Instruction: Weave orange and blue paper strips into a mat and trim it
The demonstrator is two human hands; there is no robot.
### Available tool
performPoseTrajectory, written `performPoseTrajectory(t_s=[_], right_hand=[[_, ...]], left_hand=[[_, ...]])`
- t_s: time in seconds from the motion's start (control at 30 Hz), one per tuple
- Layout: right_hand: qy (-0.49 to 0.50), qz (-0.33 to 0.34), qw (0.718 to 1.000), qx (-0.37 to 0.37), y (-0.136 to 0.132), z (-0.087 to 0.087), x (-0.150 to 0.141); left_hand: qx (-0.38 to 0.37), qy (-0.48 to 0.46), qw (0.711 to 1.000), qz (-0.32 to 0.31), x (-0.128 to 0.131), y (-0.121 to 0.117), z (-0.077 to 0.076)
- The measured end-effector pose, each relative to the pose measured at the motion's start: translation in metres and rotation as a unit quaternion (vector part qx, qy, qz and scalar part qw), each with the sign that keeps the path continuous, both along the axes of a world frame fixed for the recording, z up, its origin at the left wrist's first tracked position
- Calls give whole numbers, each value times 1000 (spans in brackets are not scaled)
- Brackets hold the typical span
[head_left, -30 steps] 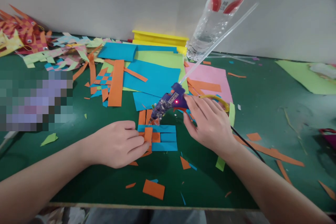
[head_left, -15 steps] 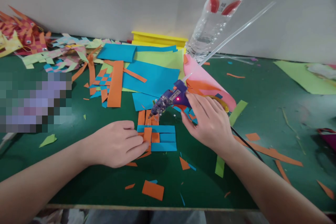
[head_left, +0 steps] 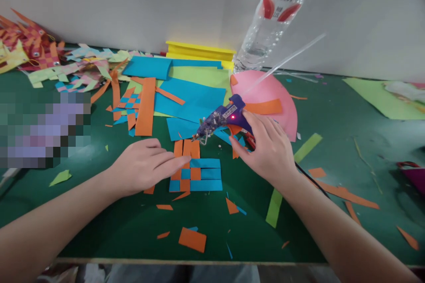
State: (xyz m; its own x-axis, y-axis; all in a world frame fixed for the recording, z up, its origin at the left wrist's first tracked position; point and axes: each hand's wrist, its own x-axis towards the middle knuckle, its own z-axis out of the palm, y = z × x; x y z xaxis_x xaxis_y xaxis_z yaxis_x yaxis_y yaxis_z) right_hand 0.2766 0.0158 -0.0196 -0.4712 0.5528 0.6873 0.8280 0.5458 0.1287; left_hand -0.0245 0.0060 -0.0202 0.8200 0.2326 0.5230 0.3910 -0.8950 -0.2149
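A small weave of orange and blue paper strips lies flat on the table in front of me. My left hand rests at its left side, index finger stretched out and its tip pressing on the weave where orange and blue strips cross. The other fingers are curled loosely. In my right hand is a purple hot glue gun, its red light lit and a clear glue stick sticking out of its back. The nozzle points down-left, just above the upper ends of the orange strips.
Behind the weave lie blue paper sheets and a pink paper piece. A clear plastic bottle stands by the wall. Finished woven pieces are heaped at the far left. Orange scraps dot the table's front.
The glue gun has drawn back slightly to the right from the weave. My left hand has shifted up, and its finger now presses on the strip that it held folded down. The pink paper lies flatter.
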Motion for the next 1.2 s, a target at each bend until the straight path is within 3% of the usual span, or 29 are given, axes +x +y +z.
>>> performPoseTrajectory(t_s=[0.17,0.43,0.67,0.9,1.07,1.2], right_hand=[[30,-45,999,-6,6,0,7],[70,-112,991,-12,25,-2,35],[75,-210,974,46,65,-19,97],[120,-320,939,38,91,-31,156],[143,-375,915,-23,91,-38,178],[156,-436,879,-112,89,-44,182]], left_hand=[[0,-2,999,36,-2,3,-7],[10,-27,998,51,1,2,-1],[21,14,999,36,-2,3,0],[11,12,1000,15,-1,4,-2],[7,6,1000,5,-1,4,-3],[10,14,1000,8,-1,5,-2]])
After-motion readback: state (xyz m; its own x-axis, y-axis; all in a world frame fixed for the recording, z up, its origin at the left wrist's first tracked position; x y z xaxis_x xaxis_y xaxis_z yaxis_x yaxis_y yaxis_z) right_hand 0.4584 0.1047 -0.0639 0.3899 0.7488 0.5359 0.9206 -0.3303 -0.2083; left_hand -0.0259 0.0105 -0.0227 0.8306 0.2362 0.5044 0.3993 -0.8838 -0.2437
